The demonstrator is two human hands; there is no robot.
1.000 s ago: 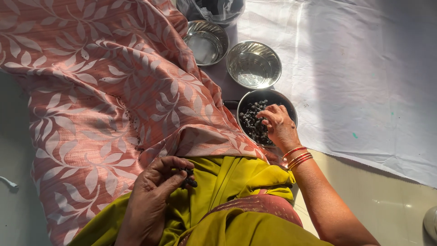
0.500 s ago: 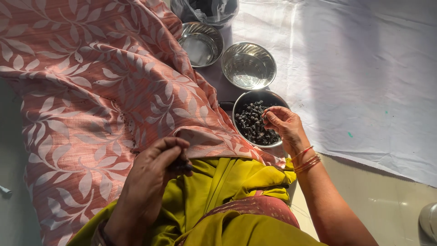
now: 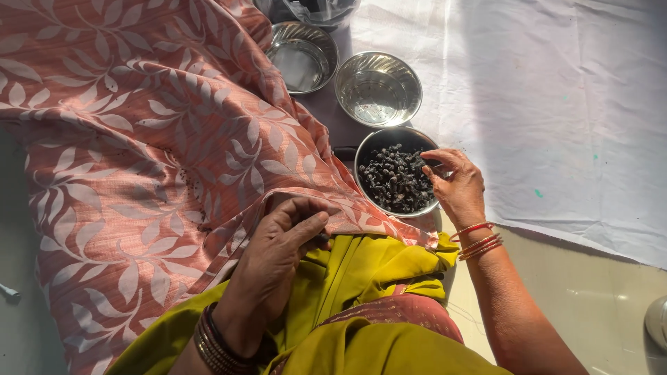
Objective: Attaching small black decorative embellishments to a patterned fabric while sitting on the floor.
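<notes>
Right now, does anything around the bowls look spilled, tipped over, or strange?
Nothing stands out. The three steel bowls sit upright: the nearest bowl holds dark pieces, all inside it, with the right hand at its rim. The left hand rests on the pink leaf-print cloth. No spill shows on the white sheet.

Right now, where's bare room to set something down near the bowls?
Free: white sheet right of the empty steel bowls, and bare floor below its edge. Crowded: right hand over the bowl of dark pieces; left hand on the lap cloth.
</notes>
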